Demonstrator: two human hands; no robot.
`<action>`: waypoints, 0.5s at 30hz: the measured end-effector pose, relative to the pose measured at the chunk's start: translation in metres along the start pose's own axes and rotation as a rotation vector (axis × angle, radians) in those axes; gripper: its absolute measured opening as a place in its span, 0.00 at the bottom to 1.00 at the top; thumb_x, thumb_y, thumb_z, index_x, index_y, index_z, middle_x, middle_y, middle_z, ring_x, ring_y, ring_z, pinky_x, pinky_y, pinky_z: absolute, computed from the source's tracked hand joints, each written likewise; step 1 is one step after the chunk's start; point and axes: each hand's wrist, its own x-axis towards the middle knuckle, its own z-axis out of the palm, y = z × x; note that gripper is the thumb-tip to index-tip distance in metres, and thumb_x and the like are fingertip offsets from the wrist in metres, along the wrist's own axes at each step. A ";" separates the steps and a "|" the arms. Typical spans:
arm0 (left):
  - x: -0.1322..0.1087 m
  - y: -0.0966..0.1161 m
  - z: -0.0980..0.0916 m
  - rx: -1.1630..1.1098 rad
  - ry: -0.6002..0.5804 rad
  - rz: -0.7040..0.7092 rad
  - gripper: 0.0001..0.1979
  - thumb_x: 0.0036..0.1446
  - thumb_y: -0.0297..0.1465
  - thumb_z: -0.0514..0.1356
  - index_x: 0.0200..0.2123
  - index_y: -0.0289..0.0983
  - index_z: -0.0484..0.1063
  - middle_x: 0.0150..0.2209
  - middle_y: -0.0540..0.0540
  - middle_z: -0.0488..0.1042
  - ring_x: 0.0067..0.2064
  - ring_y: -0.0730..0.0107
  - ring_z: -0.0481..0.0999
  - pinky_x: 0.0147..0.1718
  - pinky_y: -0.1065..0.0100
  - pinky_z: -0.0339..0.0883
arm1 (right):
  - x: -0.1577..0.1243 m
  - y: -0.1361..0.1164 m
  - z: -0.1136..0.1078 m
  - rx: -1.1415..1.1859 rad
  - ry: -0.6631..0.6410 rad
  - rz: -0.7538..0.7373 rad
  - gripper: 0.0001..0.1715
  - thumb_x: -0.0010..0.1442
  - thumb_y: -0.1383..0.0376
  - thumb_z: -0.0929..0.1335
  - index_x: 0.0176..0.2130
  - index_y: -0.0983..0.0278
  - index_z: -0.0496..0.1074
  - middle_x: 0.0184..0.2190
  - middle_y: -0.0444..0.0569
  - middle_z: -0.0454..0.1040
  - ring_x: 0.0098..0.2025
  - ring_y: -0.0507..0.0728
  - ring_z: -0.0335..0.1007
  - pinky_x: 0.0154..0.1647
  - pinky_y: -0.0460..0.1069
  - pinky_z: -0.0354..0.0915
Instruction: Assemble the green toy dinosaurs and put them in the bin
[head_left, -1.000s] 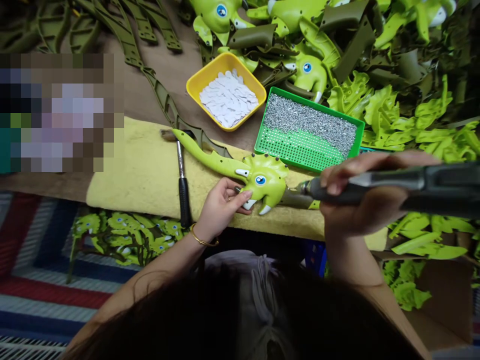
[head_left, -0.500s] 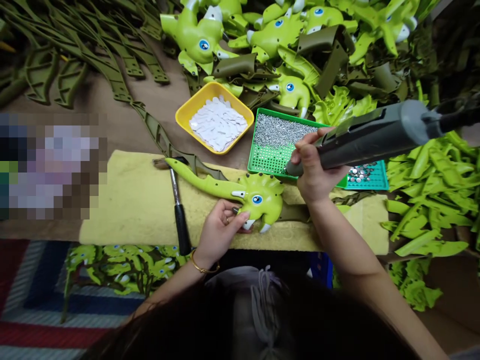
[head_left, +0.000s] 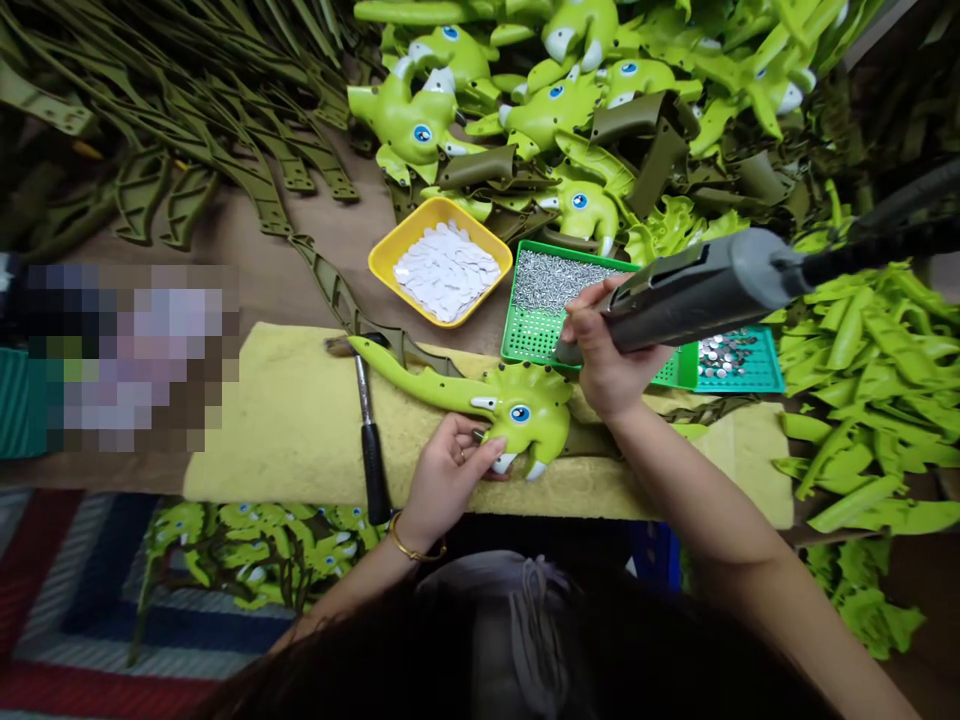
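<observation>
A lime-green dinosaur-head toy (head_left: pixel 525 410) with a long tail-like handle lies on a yellow foam pad (head_left: pixel 300 420). My left hand (head_left: pixel 448 478) is closed in a pinch on the toy's lower left edge, by the white horn. My right hand (head_left: pixel 606 355) is wrapped round a grey electric screwdriver (head_left: pixel 690 290), whose tip points down over the near left part of the green screw tray (head_left: pixel 540 335). The tray holds a heap of small silver screws (head_left: pixel 559 275).
A hammer (head_left: pixel 369 430) lies on the pad left of the toy. A yellow dish of white discs (head_left: pixel 446 265) sits behind it. A teal tray with metal pieces (head_left: pixel 731 360) lies to the right. Piles of green toy parts (head_left: pixel 570 110) fill the back and right.
My right hand has lifted the screwdriver away from the toy's head and carried it back over the green screw tray. My left hand has stayed on the toy.
</observation>
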 end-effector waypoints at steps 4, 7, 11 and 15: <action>0.000 0.002 0.000 -0.006 0.005 0.002 0.24 0.45 0.45 0.70 0.35 0.37 0.63 0.28 0.50 0.76 0.27 0.70 0.77 0.26 0.68 0.77 | -0.002 0.001 -0.001 0.028 -0.011 -0.013 0.10 0.53 0.61 0.73 0.34 0.58 0.70 0.28 0.38 0.72 0.22 0.47 0.66 0.26 0.48 0.68; 0.000 0.003 0.000 -0.006 0.000 -0.004 0.24 0.45 0.45 0.69 0.34 0.37 0.63 0.28 0.50 0.76 0.27 0.70 0.78 0.26 0.68 0.77 | -0.004 0.003 -0.002 0.048 -0.045 -0.025 0.09 0.53 0.63 0.73 0.36 0.57 0.71 0.29 0.39 0.73 0.22 0.47 0.67 0.25 0.48 0.68; 0.000 0.004 0.000 -0.011 -0.004 -0.008 0.24 0.45 0.45 0.69 0.33 0.37 0.62 0.27 0.51 0.76 0.27 0.70 0.78 0.26 0.67 0.77 | -0.003 0.005 -0.002 0.056 -0.070 -0.052 0.11 0.53 0.64 0.73 0.38 0.56 0.71 0.31 0.39 0.75 0.24 0.48 0.69 0.28 0.48 0.70; 0.001 0.004 0.001 -0.013 0.002 -0.013 0.25 0.44 0.45 0.70 0.34 0.36 0.63 0.27 0.50 0.76 0.27 0.71 0.77 0.26 0.68 0.77 | 0.006 -0.017 -0.001 0.088 0.018 -0.090 0.16 0.53 0.58 0.74 0.42 0.52 0.72 0.32 0.38 0.76 0.21 0.47 0.67 0.23 0.46 0.68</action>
